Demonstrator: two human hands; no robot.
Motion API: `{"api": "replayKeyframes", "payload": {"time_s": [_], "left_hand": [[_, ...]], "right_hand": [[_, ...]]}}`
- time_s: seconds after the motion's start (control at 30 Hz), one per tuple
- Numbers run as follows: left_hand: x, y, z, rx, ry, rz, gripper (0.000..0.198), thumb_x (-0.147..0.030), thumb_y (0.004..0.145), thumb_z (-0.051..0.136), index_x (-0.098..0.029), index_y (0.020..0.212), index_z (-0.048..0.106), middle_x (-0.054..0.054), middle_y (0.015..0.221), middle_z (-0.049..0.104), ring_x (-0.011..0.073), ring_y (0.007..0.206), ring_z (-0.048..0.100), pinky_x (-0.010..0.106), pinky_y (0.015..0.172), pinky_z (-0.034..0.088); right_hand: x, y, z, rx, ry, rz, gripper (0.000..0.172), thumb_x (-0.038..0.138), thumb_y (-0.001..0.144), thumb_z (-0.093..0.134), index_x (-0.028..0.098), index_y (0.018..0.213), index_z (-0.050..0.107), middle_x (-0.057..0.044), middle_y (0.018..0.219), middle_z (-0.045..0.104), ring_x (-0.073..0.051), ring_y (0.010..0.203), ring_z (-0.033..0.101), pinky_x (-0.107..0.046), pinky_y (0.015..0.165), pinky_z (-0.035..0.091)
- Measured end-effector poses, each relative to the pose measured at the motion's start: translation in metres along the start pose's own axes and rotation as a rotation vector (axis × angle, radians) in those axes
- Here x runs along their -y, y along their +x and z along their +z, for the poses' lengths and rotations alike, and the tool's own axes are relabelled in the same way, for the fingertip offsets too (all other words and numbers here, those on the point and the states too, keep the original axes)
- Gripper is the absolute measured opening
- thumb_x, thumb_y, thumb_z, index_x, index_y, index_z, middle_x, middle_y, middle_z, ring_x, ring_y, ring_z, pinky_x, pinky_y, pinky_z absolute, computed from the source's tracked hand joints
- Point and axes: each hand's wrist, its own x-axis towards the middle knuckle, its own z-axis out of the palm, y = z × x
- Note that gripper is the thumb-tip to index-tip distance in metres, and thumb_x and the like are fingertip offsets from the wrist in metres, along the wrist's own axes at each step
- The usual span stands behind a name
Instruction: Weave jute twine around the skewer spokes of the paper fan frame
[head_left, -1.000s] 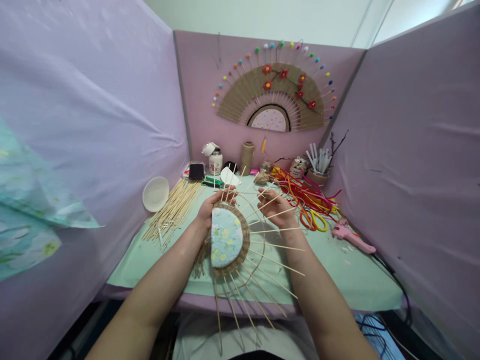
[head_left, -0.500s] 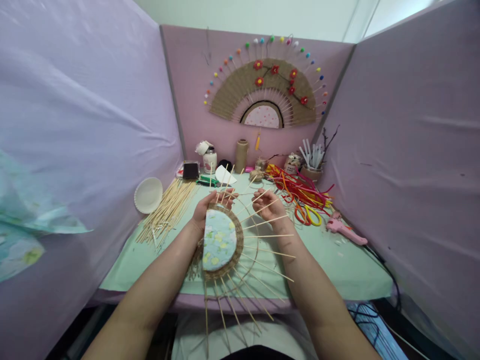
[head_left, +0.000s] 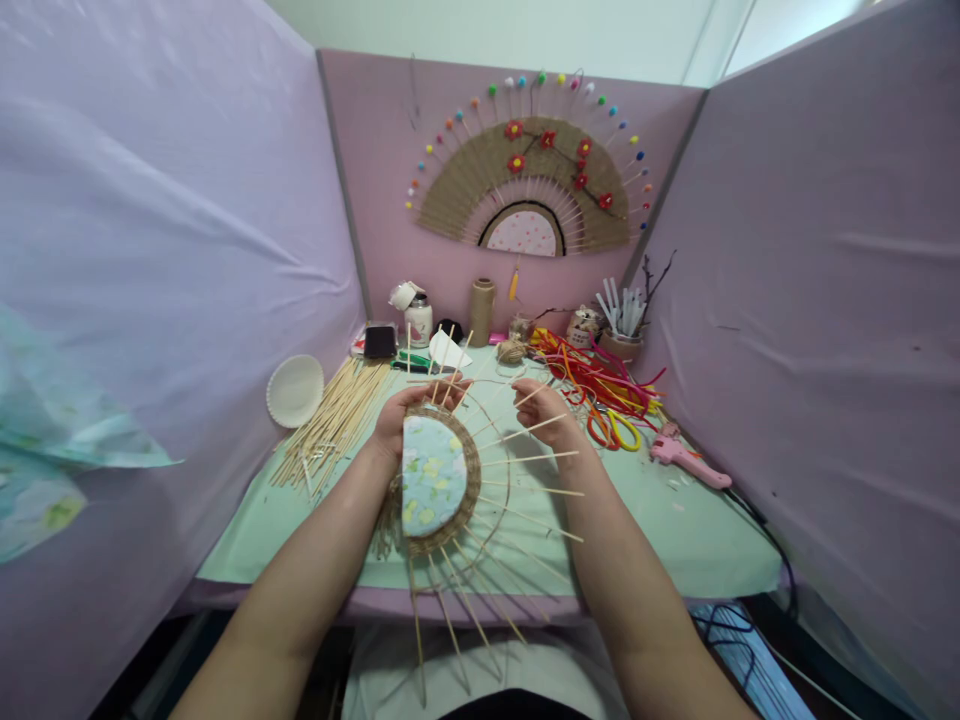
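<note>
A half-made fan (head_left: 433,475) is tilted on its side over the table's front edge. Its half-round centre is covered in pale blue floral cloth with a brown twine rim, and thin sticks spread out from it. My left hand (head_left: 394,418) is closed around the fan's upper end, with fingers behind the sticks. To the right, my right hand (head_left: 541,408) pinches a thin strand of twine (head_left: 491,381) that stretches across from the upper sticks. More twine runs in an arc through the sticks. Loose fringe hangs by the fan's straight edge.
At left lie a pile of thin sticks (head_left: 330,425) and a white dish (head_left: 295,391). Scissors (head_left: 624,431), red and yellow pipe cleaners (head_left: 581,368) and a pink glue gun (head_left: 694,462) are at right. A finished fan (head_left: 525,180) hangs on the back panel.
My right hand has turned and moved slightly right, with the twine still between its fingers. The fan has tipped a little and shifted slightly left with my left hand.
</note>
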Motion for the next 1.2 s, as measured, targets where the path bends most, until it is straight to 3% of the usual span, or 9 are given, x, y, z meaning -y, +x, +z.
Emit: {"api": "replayKeyframes", "payload": {"time_s": [0.17, 0.33, 0.63, 0.83, 0.97, 1.1, 1.2], "left_hand": [[-0.007, -0.001, 0.000, -0.020, -0.041, 0.096, 0.051, -0.013, 0.079, 0.044, -0.005, 0.127, 0.061, 0.017, 0.118, 0.071, 0.0265, 0.102, 0.070, 0.036, 0.084, 0.057], [-0.005, -0.004, 0.000, 0.048, -0.073, 0.135, 0.056, -0.018, 0.078, 0.047, -0.010, 0.133, 0.057, 0.016, 0.126, 0.067, 0.0324, 0.121, 0.061, 0.048, 0.097, 0.051], [-0.003, -0.006, 0.000, 0.085, -0.085, 0.188, 0.060, -0.020, 0.075, 0.046, -0.010, 0.134, 0.055, 0.017, 0.134, 0.061, 0.0348, 0.128, 0.055, 0.053, 0.103, 0.046], [-0.005, -0.005, 0.000, 0.066, -0.080, 0.186, 0.059, -0.020, 0.075, 0.045, -0.010, 0.132, 0.056, 0.017, 0.130, 0.064, 0.0354, 0.124, 0.058, 0.055, 0.101, 0.047], [-0.004, -0.005, -0.001, 0.073, -0.064, 0.115, 0.059, -0.018, 0.073, 0.045, -0.008, 0.130, 0.057, 0.018, 0.131, 0.063, 0.0358, 0.124, 0.058, 0.054, 0.097, 0.050], [0.000, -0.004, -0.003, 0.100, -0.031, 0.033, 0.059, -0.018, 0.073, 0.045, -0.005, 0.130, 0.057, 0.021, 0.132, 0.062, 0.0365, 0.124, 0.058, 0.054, 0.094, 0.053], [0.002, -0.003, -0.001, 0.088, -0.011, 0.014, 0.060, -0.018, 0.072, 0.046, -0.004, 0.129, 0.057, 0.022, 0.132, 0.062, 0.0376, 0.123, 0.058, 0.054, 0.093, 0.053]], "right_hand": [[0.003, -0.007, -0.001, 0.077, -0.168, 0.061, 0.027, 0.026, 0.061, 0.080, 0.018, 0.069, 0.055, 0.012, 0.047, 0.028, -0.003, 0.041, 0.019, -0.019, 0.039, 0.010], [0.002, -0.011, -0.005, 0.171, -0.267, 0.097, 0.024, 0.027, 0.061, 0.081, 0.016, 0.072, 0.062, 0.010, 0.048, 0.037, -0.004, 0.044, 0.028, -0.020, 0.044, 0.017], [0.004, -0.015, -0.006, 0.267, -0.316, 0.132, 0.026, 0.030, 0.064, 0.083, 0.014, 0.071, 0.064, 0.007, 0.050, 0.043, -0.005, 0.046, 0.034, -0.022, 0.046, 0.021], [0.014, -0.016, -0.015, 0.204, -0.150, 0.045, 0.030, 0.031, 0.064, 0.083, 0.018, 0.083, 0.064, 0.007, 0.056, 0.047, -0.005, 0.046, 0.033, -0.020, 0.044, 0.022], [0.023, -0.013, -0.019, 0.122, 0.007, -0.098, 0.032, 0.035, 0.065, 0.080, 0.026, 0.090, 0.062, 0.005, 0.074, 0.060, -0.006, 0.047, 0.028, -0.020, 0.043, 0.023], [0.027, -0.014, -0.018, 0.046, 0.085, -0.192, 0.022, 0.034, 0.072, 0.074, 0.028, 0.090, 0.062, 0.003, 0.091, 0.068, -0.006, 0.047, 0.023, -0.021, 0.042, 0.026], [0.028, -0.016, -0.016, -0.015, 0.093, -0.234, 0.010, 0.032, 0.077, 0.068, 0.027, 0.084, 0.061, 0.003, 0.085, 0.067, -0.007, 0.046, 0.020, -0.022, 0.042, 0.025]]}}
